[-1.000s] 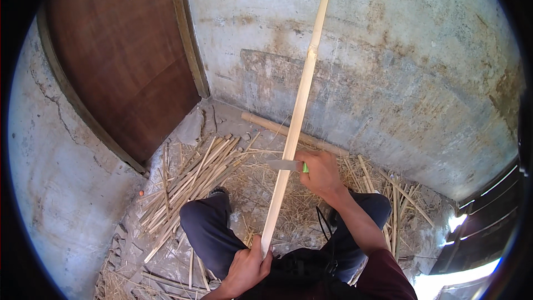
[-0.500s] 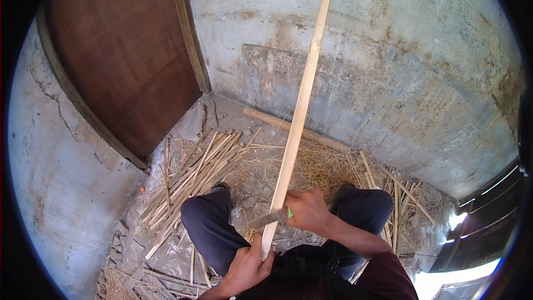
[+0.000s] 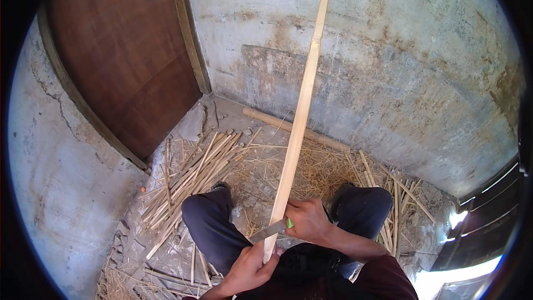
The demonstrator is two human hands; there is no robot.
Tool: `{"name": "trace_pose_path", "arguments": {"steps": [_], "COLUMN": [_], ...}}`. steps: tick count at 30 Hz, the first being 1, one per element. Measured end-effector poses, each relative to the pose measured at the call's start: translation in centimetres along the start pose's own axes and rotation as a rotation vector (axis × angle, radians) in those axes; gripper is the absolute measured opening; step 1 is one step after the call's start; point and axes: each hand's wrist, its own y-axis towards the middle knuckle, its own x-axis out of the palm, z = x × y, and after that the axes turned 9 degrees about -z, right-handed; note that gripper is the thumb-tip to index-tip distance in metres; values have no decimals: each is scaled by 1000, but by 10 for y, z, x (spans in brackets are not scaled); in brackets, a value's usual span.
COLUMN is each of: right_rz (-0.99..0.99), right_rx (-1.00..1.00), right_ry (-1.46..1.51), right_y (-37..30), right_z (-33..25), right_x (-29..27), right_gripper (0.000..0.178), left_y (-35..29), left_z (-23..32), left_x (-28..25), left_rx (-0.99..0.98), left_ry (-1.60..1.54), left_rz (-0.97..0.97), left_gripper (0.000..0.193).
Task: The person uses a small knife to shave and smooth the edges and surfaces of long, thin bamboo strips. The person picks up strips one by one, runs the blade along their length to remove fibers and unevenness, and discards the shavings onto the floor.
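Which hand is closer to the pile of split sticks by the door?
Left. The left hand grips the strip's lower end, on the side of the stick pile; the right hand, holding the knife, sits farther right.

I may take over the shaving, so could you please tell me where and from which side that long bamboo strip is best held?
Grip the long bamboo strip at its near, lower end, from the left, where the left hand holds it. It leans away toward the wall, far end out of reach, and the right hand with the knife takes the right side.
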Motion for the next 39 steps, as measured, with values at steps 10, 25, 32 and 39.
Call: {"name": "trace_pose_path", "arguments": {"steps": [10,25,32,39], "right_rz": [30,115,174,255], "right_rx": [-68,23,74,88], "right_ry": [23,46,133,157], "right_y": [-9,0,19,19], "right_z": [-8,15,38,55], "right_x": [-3,-3,-12,-14], "right_gripper": [25,25,13,12], "left_y": [5,4,3,4], "left_z": [2,7,3,17], "left_x": [0,4,2,2], "left_rx": [200,97,72,-11], "left_ry": [-6,-34,-13,-79], "left_rz": [39,1,-12,18], "left_gripper": [24,40,37,22]}}
